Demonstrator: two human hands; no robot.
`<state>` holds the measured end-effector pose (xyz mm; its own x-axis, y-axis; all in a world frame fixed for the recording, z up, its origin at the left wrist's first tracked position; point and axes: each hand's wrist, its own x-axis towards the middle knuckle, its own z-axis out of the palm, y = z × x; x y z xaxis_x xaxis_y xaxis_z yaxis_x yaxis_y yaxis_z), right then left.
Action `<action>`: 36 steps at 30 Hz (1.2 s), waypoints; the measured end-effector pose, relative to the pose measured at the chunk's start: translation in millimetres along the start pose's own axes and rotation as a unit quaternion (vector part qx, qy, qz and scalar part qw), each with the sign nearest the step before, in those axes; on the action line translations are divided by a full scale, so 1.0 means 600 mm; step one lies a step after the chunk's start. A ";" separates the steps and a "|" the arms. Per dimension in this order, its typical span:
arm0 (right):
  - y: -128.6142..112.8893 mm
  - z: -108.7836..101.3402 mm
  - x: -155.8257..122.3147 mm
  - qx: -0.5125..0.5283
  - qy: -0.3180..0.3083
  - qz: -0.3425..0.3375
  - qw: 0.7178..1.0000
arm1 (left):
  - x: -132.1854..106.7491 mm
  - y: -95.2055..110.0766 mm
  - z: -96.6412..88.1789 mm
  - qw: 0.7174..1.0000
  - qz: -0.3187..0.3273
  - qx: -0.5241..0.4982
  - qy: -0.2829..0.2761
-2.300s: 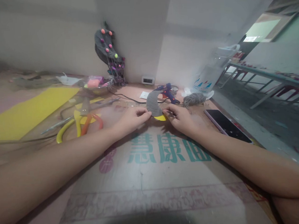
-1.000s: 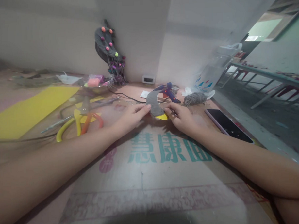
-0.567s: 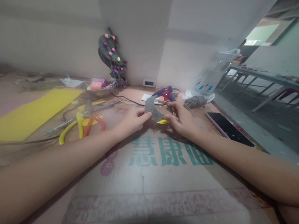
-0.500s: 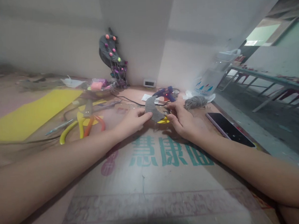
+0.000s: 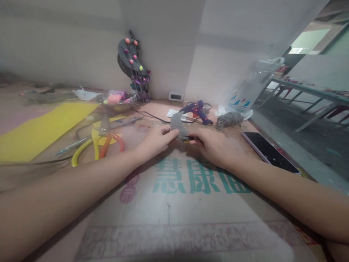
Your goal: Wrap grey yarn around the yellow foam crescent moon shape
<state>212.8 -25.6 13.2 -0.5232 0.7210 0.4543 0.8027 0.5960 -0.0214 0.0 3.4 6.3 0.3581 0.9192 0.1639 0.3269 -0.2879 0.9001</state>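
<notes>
A crescent wrapped in grey yarn is held up over the board, with a bit of bare yellow showing at its lower end. My left hand pinches its left side between thumb and fingers. My right hand is closed at the lower right end, its fingertips covering most of the yellow tip. Those fingers appear to grip the yarn, though the strand is mostly hidden. Behind my right hand lies a bundle of grey yarn. Just beyond the crescent rests a blue glue gun with a lit red light.
Yellow-handled pliers, orange-handled scissors and a yellow sheet lie left. A larger grey crescent with pompoms leans on the wall. A phone and a clear bottle stand or lie right. Printed cardboard covers the front.
My right hand has moved in over the crescent's lower end, its fingers closing and covering more of the yellow tip. My left hand keeps its hold. The view has shifted slightly.
</notes>
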 end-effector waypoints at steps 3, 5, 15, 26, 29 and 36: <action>-0.001 0.000 -0.001 -0.017 -0.008 -0.011 1.000 | 0.000 0.001 0.001 1.000 -0.010 0.004 0.002; -0.001 0.000 -0.001 -0.025 -0.007 -0.011 1.000 | 0.001 0.002 0.001 1.000 -0.006 0.006 0.003; -0.002 -0.001 -0.001 -0.049 -0.007 -0.025 0.998 | 0.002 -0.002 -0.001 1.000 -0.004 0.018 0.004; -0.002 0.002 0.000 -0.066 -0.004 -0.039 0.997 | 0.004 -0.005 0.000 1.000 0.001 0.025 0.001; -0.003 0.001 0.000 -0.075 0.005 -0.061 0.995 | 0.005 -0.006 0.000 1.000 -0.006 0.029 -0.007; 0.002 0.005 -0.003 -0.088 0.008 -0.082 0.993 | 0.007 -0.012 0.001 0.999 -0.016 0.027 -0.009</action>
<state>213.6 -25.3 9.5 -0.6479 0.6131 0.4520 0.7452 0.6329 0.2098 -0.2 9.1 -0.1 0.3615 0.9237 0.1270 0.3855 -0.2721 0.8817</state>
